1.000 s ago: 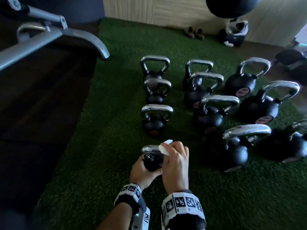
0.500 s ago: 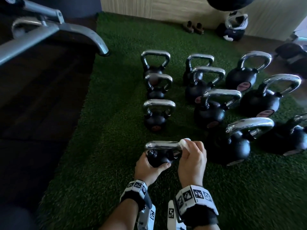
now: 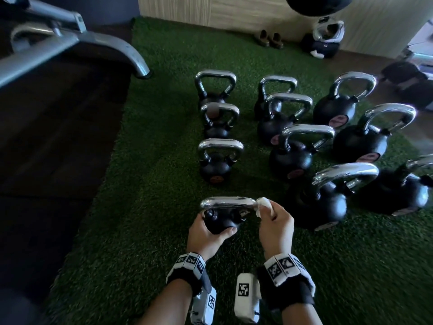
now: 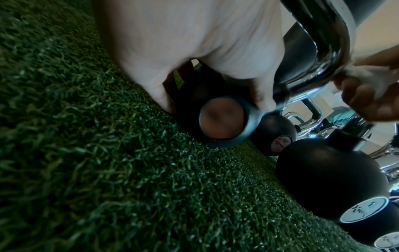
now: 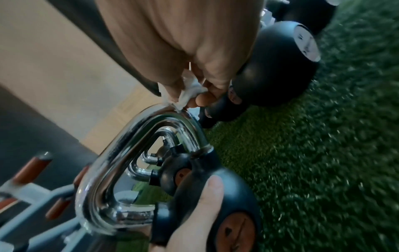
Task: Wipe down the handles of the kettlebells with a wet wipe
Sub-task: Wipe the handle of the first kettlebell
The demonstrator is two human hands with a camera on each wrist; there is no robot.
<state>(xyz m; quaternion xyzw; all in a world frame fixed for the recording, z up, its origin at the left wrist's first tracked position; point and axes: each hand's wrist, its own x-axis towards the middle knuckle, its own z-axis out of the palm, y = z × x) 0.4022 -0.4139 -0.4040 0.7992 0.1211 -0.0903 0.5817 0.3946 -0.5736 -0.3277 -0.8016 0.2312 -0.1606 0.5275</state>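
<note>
Covering the floor, green turf (image 3: 145, 207) bears kettlebells; left hand (image 3: 206, 238) grips one (image 3: 219, 222), right hand (image 3: 276, 227) pinches wipe (image 3: 263, 204).

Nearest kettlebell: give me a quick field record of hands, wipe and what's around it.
kettlebell: small black one on green turf, nearest in left column
left hand: grips the ball
right hand: pinches the wet wipe
wipe position: at the right bend of the chrome handle
next in column: kettlebell with orange badge

Dim, soft pictures; chrome glare; blurred, warped edges.
</note>
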